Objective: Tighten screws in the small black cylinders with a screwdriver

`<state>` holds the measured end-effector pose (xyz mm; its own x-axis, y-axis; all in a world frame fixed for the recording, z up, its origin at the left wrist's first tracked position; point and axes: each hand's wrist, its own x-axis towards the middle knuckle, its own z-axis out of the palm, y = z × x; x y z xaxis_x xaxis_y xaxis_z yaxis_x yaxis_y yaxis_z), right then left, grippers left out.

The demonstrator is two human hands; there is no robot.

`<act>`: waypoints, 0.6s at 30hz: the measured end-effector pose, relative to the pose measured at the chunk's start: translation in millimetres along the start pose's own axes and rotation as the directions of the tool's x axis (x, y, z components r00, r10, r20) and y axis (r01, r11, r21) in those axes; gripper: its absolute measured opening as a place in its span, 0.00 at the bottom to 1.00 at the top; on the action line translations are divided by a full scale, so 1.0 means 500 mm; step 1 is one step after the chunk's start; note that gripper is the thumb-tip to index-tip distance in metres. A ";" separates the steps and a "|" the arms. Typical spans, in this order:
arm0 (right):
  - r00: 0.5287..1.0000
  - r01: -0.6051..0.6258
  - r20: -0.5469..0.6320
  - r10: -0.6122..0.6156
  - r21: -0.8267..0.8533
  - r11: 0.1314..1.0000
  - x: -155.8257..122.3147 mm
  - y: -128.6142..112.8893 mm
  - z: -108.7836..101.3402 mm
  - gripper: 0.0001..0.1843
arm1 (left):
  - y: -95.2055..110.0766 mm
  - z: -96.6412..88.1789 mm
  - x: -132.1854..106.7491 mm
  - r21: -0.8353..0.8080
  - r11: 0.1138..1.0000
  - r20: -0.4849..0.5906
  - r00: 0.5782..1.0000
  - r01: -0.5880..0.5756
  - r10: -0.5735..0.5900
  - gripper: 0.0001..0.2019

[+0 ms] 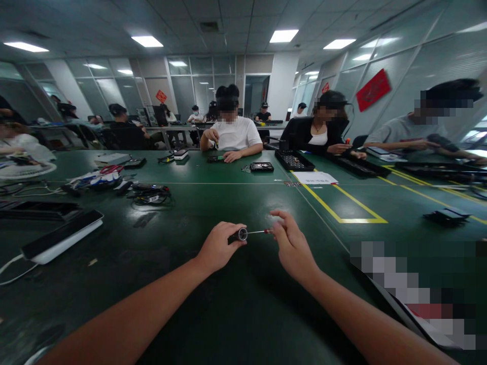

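My left hand (218, 247) is closed around the dark handle of a small screwdriver (243, 233), held level above the green table (243, 203). Its thin metal shaft runs to the right. My right hand (291, 246) pinches the tip end of that shaft between thumb and fingers, where a small red piece shows. Both hands hover over the near middle of the table, a short gap apart.
A white power strip (61, 235) with a cable lies at the left. Cables (150, 194) and tools sit further back left. Yellow tape lines (342, 205) mark the right side, with black trays (293, 160) beyond. Several people sit across the table and to the right.
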<state>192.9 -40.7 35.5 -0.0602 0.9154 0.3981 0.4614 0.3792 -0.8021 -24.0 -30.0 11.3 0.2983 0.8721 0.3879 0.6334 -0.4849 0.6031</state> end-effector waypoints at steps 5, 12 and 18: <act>0.998 0.021 0.065 -0.020 -0.009 1.000 0.003 -0.005 -0.002 0.14 | -0.003 -0.002 -0.001 0.001 1.000 -0.010 1.000 0.026 -0.026 0.17; 0.998 -0.030 0.057 0.028 0.035 0.999 0.002 -0.004 0.000 0.13 | -0.001 -0.004 0.000 0.008 0.999 -0.014 0.999 0.034 -0.033 0.18; 0.997 -0.004 0.081 -0.003 0.084 0.996 0.002 0.000 0.001 0.14 | -0.005 -0.001 -0.001 0.014 1.000 -0.021 0.999 0.025 -0.024 0.18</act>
<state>192.4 -39.7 35.6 -0.1334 0.9222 0.3629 0.3857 0.3856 -0.8382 -25.9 -29.1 9.8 0.2676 0.8820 0.3879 0.6507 -0.4623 0.6024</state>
